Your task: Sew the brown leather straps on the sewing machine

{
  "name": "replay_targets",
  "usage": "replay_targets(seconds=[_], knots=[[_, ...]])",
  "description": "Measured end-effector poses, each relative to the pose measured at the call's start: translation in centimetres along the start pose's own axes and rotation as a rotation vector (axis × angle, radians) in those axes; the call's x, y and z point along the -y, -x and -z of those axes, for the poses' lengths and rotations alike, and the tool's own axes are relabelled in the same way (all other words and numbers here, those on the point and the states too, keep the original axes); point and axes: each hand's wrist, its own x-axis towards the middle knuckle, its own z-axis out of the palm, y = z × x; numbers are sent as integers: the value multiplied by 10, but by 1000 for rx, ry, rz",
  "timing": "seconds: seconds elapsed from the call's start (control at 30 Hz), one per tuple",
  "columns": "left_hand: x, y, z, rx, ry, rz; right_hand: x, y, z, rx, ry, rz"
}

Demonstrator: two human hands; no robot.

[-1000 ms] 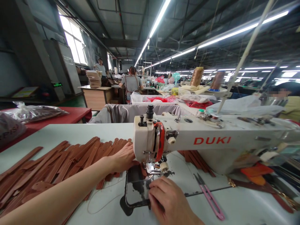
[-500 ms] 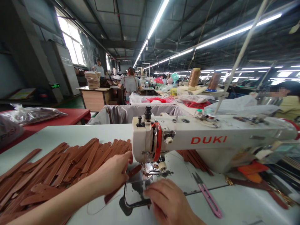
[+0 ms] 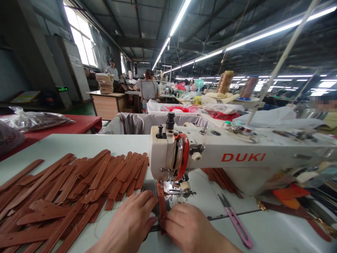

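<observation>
A brown leather strap [image 3: 161,202] lies lengthwise under the presser foot of the white sewing machine [image 3: 168,154], its far end at the needle area. My right hand [image 3: 188,223] grips the strap's near end from the right, fingers bent together. On the other side, my left hand [image 3: 134,219] has its fingertips at the strap's left edge, with the thumb apart from the curved fingers. Many similar leather straps [image 3: 105,175] lie in a loose pile to the left. A loose thread [image 3: 98,223] curves over the table beside my left hand.
Pink-handled thread snips [image 3: 238,225] lie right of my right hand. More straps [image 3: 222,182] sit behind the machine head, and a strap with metal clasps [image 3: 286,209] lies far right. A red table [image 3: 86,123] with plastic bags stands left. Two people are farther back.
My left hand has moved down and nearer me. The strap has swung from slanting left to pointing towards me. My right hand now grips its near end.
</observation>
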Motion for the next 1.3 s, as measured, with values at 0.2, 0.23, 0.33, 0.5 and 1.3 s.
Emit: replay_targets(seconds=[0.2, 0.23, 0.33, 0.5, 1.3], knots=[[13, 4, -49, -304, -175, -375, -2, -2, -9, -136, 78, -17], [16, 2, -55, -305, -167, -370, -2, -2, -10, -156, 87, -16], [26, -2, -68, -338, -177, -417, -3, -1, -12, -198, 108, -10], [38, -2, -71, -394, -175, -512, -6, 1, -16, -228, 111, 7], [6, -6, -26, -108, -181, -397, -8, 6, -18, -146, 35, -133]])
